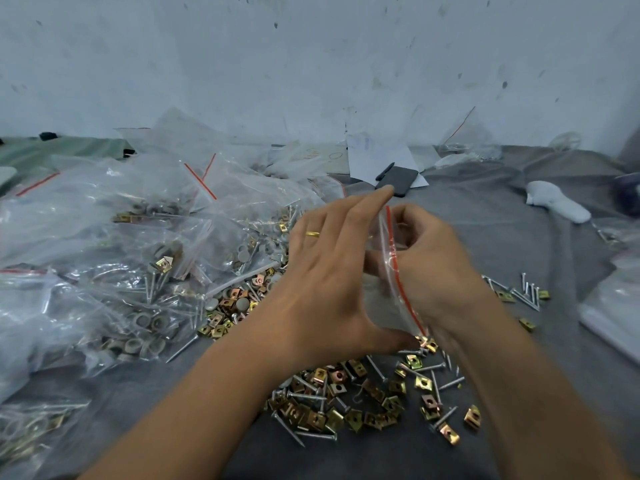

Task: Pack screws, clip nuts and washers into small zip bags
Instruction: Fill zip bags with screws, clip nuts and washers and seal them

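Observation:
Both hands hold one small clear zip bag point(391, 271) with a red seal strip, raised above the grey cloth. My left hand point(329, 271), a gold ring on one finger, pinches the bag's lower corner with its thumb, the fingers stretched out. My right hand point(433, 265) grips the bag's far side near the top. What the bag holds is hidden. Below the hands lies a loose heap of gold clip nuts point(346, 403) mixed with silver screws point(311, 396). Grey washers point(242, 303) lie in the loose pile further left.
Several filled zip bags point(114, 258) are piled at the left. A few screws point(530, 292) lie at the right, beside a stack of empty bags point(613, 313). A black phone point(398, 181), a pen and papers sit at the back by the wall. A white object point(557, 202) lies far right.

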`<action>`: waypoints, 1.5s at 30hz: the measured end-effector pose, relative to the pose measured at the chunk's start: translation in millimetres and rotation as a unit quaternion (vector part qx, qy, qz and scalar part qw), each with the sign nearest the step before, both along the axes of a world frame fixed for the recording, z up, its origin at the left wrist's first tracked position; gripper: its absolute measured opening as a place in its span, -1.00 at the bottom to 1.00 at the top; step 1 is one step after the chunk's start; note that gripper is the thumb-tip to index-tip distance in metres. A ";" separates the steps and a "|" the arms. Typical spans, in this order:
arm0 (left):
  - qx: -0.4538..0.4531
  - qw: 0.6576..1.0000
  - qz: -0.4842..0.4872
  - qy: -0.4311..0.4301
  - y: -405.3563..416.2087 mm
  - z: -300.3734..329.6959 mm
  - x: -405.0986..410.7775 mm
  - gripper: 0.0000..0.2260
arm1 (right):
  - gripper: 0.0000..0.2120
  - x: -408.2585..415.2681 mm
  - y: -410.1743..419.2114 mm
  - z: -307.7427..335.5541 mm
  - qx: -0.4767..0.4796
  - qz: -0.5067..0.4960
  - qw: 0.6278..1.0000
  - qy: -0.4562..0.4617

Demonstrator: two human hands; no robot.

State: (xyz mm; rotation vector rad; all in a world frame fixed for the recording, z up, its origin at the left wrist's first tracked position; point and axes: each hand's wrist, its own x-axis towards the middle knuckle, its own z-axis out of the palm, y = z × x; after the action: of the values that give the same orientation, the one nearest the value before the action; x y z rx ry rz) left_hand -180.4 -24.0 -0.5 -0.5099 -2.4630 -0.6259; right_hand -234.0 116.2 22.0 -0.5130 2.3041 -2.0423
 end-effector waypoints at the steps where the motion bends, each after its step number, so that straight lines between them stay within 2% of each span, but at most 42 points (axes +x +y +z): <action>1: 0.001 1.000 0.001 0.010 0.9 0.5 -0.1 0.22 | -0.68 -0.4 -1.8 -0.8 -0.004 -0.003 1.000 0.001; 5: 0.027 0.999 -0.007 0.042 2.9 2.9 2.1 0.02 | -0.68 -3.9 -5.2 -3.0 0.011 -0.031 0.999 0.040; 8: 0.063 0.998 -0.025 0.015 2.3 4.6 4.6 -0.03 | -0.66 -6.5 -1.2 -0.4 -0.002 -0.052 0.997 0.057; 12: 0.118 0.992 -0.040 -0.028 -2.5 6.3 6.5 -0.08 | -0.65 -5.9 10.7 8.1 0.009 -0.025 0.998 0.049; 16: 0.167 0.985 -0.037 -0.027 -8.3 7.8 3.7 -0.18 | -0.62 -4.5 23.9 16.6 0.036 -0.024 0.995 0.087; 19: 0.172 0.984 -0.052 -0.015 -8.7 7.4 1.5 -0.25 | -0.58 -2.6 24.5 19.4 0.064 -0.018 0.993 0.102; 22: 0.159 0.986 -0.048 -0.008 -9.4 4.4 0.7 -0.24 | -0.47 -2.7 22.2 13.9 0.145 0.010 0.988 0.049; 25: 0.131 0.990 -0.047 -0.005 -7.9 1.4 -0.2 -0.24 | -0.46 -4.3 20.8 9.9 0.188 0.039 0.981 0.034; 30: 0.131 0.990 -0.059 0.005 -6.7 2.0 0.1 -0.26 | -0.47 -7.0 19.1 6.2 0.174 0.052 0.981 0.068; 33: 0.148 0.988 -0.039 0.005 -11.8 4.9 3.1 -0.26 | -0.52 -12.0 34.4 11.4 0.073 0.084 0.994 0.016; 35: 0.137 0.990 -0.010 0.014 -18.5 6.9 3.5 -0.24 | -0.59 -19.1 49.1 12.0 0.034 0.032 0.999 0.010; 36: 0.132 0.991 0.002 0.013 -22.0 8.1 2.9 -0.23 | -0.71 -22.6 56.3 9.6 0.049 -0.009 0.998 0.025; 37: 0.133 0.991 0.011 0.012 -25.3 9.4 1.6 -0.23 | -0.86 -26.4 62.6 5.7 0.093 -0.042 0.994 0.049; 38: 0.138 0.990 0.017 0.012 -28.2 10.4 0.7 -0.23 | -0.92 -30.4 68.1 -0.3 0.158 -0.055 0.983 0.072; 40: 0.148 0.989 0.020 0.021 -31.7 12.3 -1.1 -0.23 | -0.86 -36.0 74.4 -14.1 0.293 -0.028 0.951 0.093; 42: 0.144 0.988 0.028 0.044 -33.6 14.2 -1.7 -0.21 | -0.84 -37.2 73.9 -23.7 0.386 0.008 0.919 0.074; 45: 0.059 0.991 0.063 0.104 -39.6 14.1 -3.1 -0.24 | -0.76 -38.8 65.7 -32.2 0.447 0.018 0.892 0.066</action>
State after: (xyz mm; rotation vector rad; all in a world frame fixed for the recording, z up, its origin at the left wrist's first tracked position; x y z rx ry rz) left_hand -183.5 -63.6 13.6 -0.3512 -2.2281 -0.6281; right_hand -272.8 181.9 -10.2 -0.6053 2.8958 -0.7414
